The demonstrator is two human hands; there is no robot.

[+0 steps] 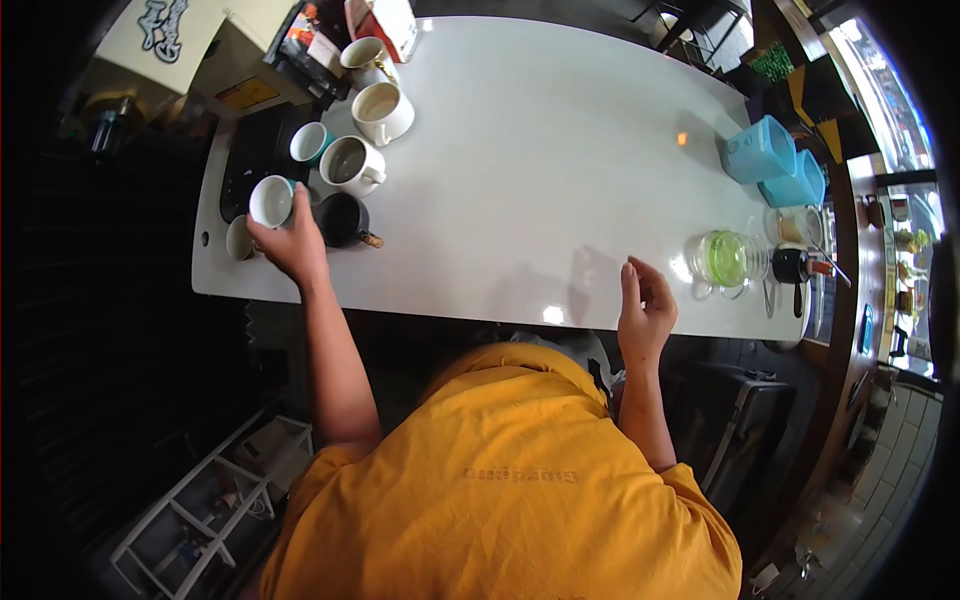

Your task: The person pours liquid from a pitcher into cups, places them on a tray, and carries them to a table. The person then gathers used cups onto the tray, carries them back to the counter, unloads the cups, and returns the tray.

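At the left end of the white counter, my left hand [291,242] grips a white cup [271,203] with a teal outside by its rim and side. Around it stand a teal cup [311,143], a white mug [352,165], a dark mug [342,220] with a wooden-looking handle and a small pale cup [240,239]. Two more pale mugs, one [383,112] in front of the other [368,63], stand farther back. My right hand [647,308] hovers near the counter's front edge, fingers bent and slightly apart, holding nothing.
The white counter [540,130] spans the view. Two light-blue containers [760,150] stand at its right, with a glass vessel of green liquid [724,258] and a black-handled pot [791,265] nearer me. A cream machine [160,45] is at the back left.
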